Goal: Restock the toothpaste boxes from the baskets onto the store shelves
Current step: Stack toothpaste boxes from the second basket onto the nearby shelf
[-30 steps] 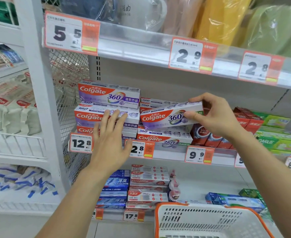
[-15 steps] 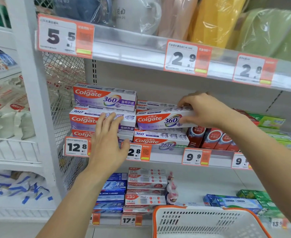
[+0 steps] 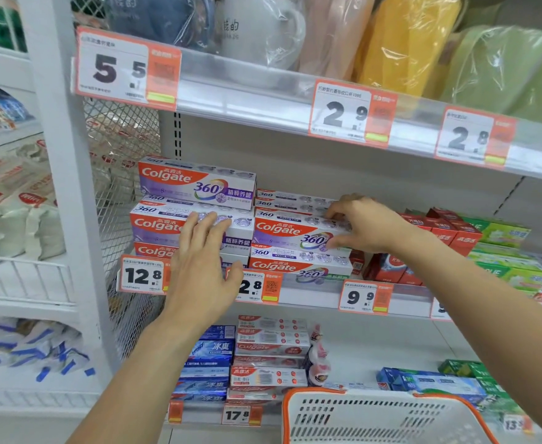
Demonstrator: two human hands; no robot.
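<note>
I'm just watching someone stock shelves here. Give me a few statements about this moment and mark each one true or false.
1. The right hand grips a Colgate 360 box lying on the right-hand stack. True.
2. The left hand is holding a box in the air. False: its straight fingers rest against the front of the left-hand stack.
3. The price tag below the left-hand stack reads 12.8. True.
4. The white basket with the orange rim sits on the top shelf. False: it is at the bottom of the view, below the hands.
5. The red boxes stand left of the Colgate stacks. False: they are to the right.
</note>
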